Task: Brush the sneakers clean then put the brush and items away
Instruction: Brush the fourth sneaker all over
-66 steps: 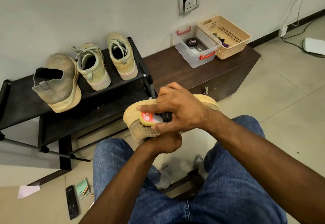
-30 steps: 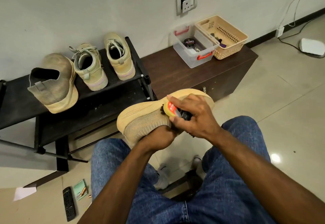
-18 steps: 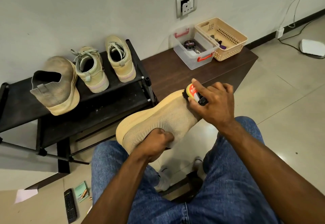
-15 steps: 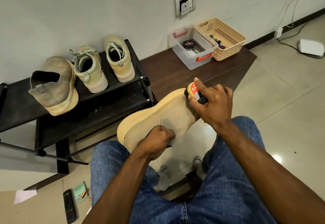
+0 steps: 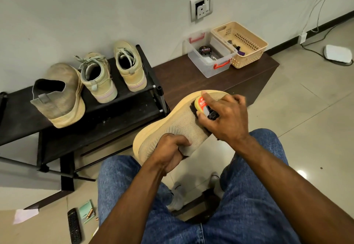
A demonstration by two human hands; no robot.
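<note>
Tan sneaker gripped by left hand; right hand grips brush on it

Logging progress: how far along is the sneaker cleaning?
Done: nothing clearly. In hand: left hand grips the tan knit sneaker; right hand presses the yellow-backed brush near its toe. Left: three sneakers on the black rack, brush into the clear plastic box.
</note>
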